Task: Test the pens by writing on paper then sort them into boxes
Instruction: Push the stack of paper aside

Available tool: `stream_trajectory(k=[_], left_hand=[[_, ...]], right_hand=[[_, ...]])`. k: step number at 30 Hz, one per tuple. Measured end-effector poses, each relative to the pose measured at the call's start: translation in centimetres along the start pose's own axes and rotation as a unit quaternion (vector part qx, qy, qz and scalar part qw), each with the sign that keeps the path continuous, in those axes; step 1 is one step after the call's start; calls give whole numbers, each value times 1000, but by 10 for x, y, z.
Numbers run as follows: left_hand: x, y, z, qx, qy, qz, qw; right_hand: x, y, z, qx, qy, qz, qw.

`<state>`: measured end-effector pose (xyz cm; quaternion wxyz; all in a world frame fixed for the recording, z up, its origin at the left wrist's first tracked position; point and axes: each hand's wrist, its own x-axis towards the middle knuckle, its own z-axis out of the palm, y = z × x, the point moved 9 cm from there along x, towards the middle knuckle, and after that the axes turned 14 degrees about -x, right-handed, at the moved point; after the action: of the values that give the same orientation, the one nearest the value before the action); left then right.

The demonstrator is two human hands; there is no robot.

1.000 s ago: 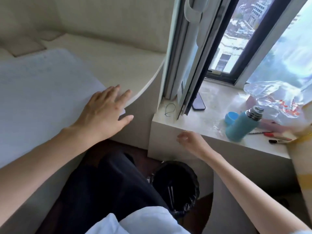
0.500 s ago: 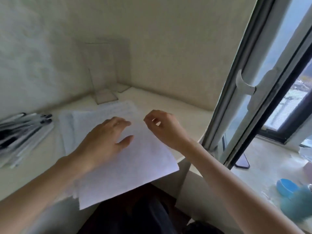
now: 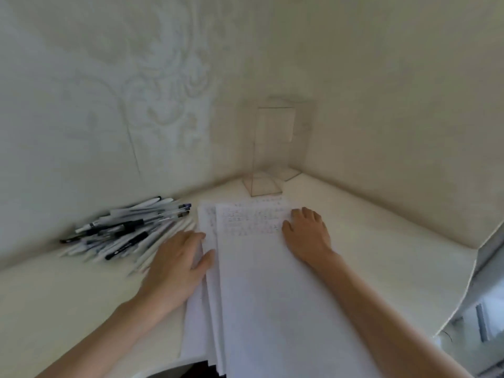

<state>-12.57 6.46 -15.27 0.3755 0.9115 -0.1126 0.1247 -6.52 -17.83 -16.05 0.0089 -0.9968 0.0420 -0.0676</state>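
A stack of white paper sheets (image 3: 261, 282) lies in the middle of the cream desk, with faint writing near its far end. My left hand (image 3: 177, 266) rests flat on the stack's left edge, fingers straight. My right hand (image 3: 308, 233) lies flat on the top sheet near the writing. A heap of several pens (image 3: 125, 230), black and white, lies on the desk to the left of the paper, just beyond my left fingertips. Two clear plastic boxes (image 3: 266, 184) stand in the far corner behind the paper; neither hand holds a pen.
Patterned walls close the desk (image 3: 381, 241) at the back and on the right. The desk's curved right edge drops off by a window frame (image 3: 488, 309) at the lower right. Dark trousers show under the near edge.
My view swung left from the windowsill to the desk. My right hand came from the sill onto the paper and flattened; my left hand slid to the stack's left edge.
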Motion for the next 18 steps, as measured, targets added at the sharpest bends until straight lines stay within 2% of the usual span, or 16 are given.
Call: stream_trajectory(k=[5, 9, 14, 18], left_hand=[[-11, 15, 7, 68, 22, -1, 997], [-19, 10, 8, -60, 10, -46, 997], [-9, 4, 7, -123, 2, -85, 989], [-2, 12, 16, -186, -1, -111, 976]], right_hand=[[2, -32, 3, 6, 1, -16, 1000], [3, -36, -4, 39, 1, -19, 999], [-5, 3, -12, 80, -46, 27, 995], [-18, 13, -11, 132, -81, -10, 988]])
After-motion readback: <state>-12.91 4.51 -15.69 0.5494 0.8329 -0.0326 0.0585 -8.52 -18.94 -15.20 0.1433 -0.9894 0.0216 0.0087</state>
